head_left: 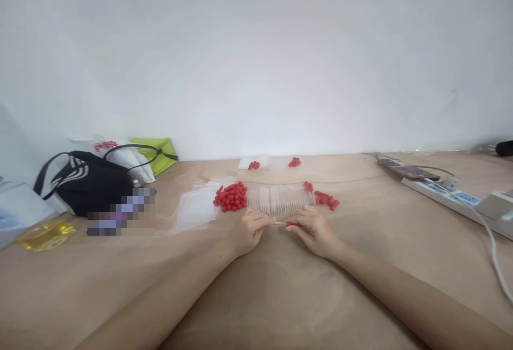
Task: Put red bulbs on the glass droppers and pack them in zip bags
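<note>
My left hand [251, 231] is closed, pinching one end of a thin clear dropper tube [280, 224]. At the tube's other end, my right hand [315, 232] grips a red rubber bulb [289, 224], partly hidden by the fingers. Whether the tube sits inside the bulb, I cannot tell. Just beyond both hands lies a row of similar clear tubes [276, 199], side by side. A heap of red bulbs [231, 197] is left of the row, and several longer red pieces [326, 199] lie scattered to its right.
White sheets or bags [196, 205] lie left of the heap. Two small red groups [294, 162] sit near the wall. On the left are a black bag [92, 184], a green bag [162, 155] and a yellow packet [48, 233]. A power strip [449, 195] with cables and a phone [409, 170] occupy the right.
</note>
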Motion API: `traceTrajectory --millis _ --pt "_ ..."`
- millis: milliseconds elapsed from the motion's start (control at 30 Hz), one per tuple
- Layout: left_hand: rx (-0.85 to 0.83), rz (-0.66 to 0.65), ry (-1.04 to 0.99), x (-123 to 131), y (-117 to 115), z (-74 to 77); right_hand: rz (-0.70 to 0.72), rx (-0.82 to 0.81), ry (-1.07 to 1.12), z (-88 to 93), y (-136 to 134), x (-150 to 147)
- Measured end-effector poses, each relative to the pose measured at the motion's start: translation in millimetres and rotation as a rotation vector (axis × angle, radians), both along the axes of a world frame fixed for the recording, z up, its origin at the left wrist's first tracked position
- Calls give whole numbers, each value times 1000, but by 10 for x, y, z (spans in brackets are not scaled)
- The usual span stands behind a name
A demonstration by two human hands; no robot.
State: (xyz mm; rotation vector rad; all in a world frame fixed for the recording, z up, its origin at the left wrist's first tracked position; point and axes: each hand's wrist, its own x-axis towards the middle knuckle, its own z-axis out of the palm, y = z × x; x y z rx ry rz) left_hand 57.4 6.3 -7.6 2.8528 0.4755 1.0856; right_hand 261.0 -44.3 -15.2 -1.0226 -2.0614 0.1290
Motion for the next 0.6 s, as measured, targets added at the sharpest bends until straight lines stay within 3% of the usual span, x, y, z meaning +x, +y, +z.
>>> traceTrajectory --millis 600 --pt "34 120 62 107 -122 -5 -68 27 -189 6 -22 -2"
